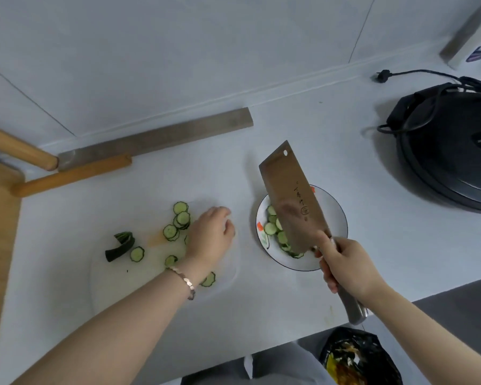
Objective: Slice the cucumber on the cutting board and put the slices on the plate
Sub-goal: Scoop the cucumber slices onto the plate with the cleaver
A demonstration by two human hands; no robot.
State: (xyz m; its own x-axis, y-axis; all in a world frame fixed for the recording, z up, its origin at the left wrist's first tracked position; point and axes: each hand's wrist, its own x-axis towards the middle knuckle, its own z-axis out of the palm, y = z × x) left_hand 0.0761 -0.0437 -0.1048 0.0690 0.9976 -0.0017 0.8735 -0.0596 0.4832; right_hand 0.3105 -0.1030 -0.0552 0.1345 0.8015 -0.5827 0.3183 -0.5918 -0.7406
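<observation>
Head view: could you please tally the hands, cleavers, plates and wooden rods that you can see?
Hands: 2 (left hand, right hand)
Cleaver: 1
Plate: 1
Wooden rods: 2
Total: 6

Bare counter (303, 126) lies open behind the plate (335, 212) and board (117, 284), but the cleaver (292, 198) tilts over the plate, with the black cooker (450, 157) at right and wooden handles (72, 173) at left.

The right hand (345, 266) holds a cleaver (292, 201) over the plate (333, 218); the left hand (210, 234) rests on cucumber slices (178, 220).
</observation>
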